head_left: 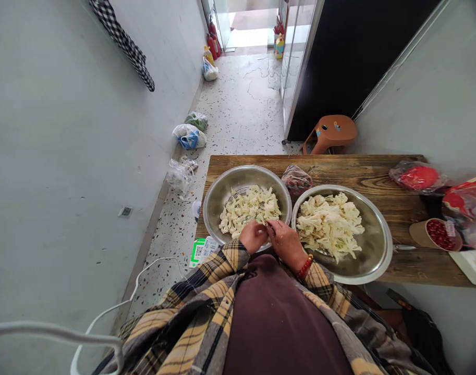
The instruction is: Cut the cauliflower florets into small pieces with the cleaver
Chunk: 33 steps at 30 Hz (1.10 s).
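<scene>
Over the front rim of the left steel bowl (209,200), my two hands meet with their fingertips together. My left hand (254,237) is closed, its fingers curled inward. Beside it my right hand (285,240), with a red bead bracelet at the wrist, is closed in a pinch. Whatever lies between the fingers is too small and covered to make out. Pale cauliflower pieces (251,205) lie in the left bowl under and beyond my fingers. To the right, a second steel bowl (374,250) holds a larger heap of cauliflower florets (329,224).
Both bowls stand on a wooden table (363,169). Behind them lies a bagged dark reddish bundle (296,179). On the right are a tub of red beads or berries (417,234), a knife-like handle (404,247) and a red-filled plastic bag (419,177). A brown stool (335,130) stands beyond.
</scene>
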{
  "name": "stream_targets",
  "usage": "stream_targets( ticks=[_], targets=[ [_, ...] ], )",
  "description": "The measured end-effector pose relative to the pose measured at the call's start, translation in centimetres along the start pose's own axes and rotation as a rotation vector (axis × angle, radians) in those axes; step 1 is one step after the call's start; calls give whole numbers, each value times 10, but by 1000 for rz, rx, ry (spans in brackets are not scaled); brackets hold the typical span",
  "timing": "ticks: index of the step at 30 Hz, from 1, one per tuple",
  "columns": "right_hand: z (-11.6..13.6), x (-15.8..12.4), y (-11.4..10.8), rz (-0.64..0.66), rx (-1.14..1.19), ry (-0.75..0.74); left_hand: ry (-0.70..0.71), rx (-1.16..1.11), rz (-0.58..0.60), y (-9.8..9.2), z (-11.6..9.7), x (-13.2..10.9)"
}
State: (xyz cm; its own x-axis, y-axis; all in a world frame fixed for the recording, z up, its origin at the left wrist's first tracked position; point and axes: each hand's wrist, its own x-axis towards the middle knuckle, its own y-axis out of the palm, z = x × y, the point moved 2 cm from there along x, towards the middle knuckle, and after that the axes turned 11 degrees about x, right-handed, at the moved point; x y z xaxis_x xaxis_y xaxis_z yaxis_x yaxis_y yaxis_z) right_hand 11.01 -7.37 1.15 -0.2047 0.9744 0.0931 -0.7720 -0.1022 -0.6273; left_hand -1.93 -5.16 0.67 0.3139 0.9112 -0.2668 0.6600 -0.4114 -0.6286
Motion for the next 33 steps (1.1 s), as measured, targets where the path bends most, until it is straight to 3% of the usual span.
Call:
stream_targets(
  ticks=[3,7,10,15,22,27,33],
  targets=[
    [-15,6,1,-121,142,214,94,-15,-20,-6,1,-2],
    [-33,5,-4,-178,478,403,72,-372,5,-28,7,2],
    [-38,-2,-9,-166,665,462,81,-561,18,-40,5,2],
    [-29,-10,-25,-176,737,413,104,-606,34,-39,-10,-2],
    [-3,-22,-60,-188,441,324,88,-512,-7,-32,-14,0],
    [15,-31,-69,-153,308,136,45,-238,-166,-35,-14,2],
    [25,-31,-73,-142,253,-58,97,-277,-184,-32,-21,2]
  ],
)
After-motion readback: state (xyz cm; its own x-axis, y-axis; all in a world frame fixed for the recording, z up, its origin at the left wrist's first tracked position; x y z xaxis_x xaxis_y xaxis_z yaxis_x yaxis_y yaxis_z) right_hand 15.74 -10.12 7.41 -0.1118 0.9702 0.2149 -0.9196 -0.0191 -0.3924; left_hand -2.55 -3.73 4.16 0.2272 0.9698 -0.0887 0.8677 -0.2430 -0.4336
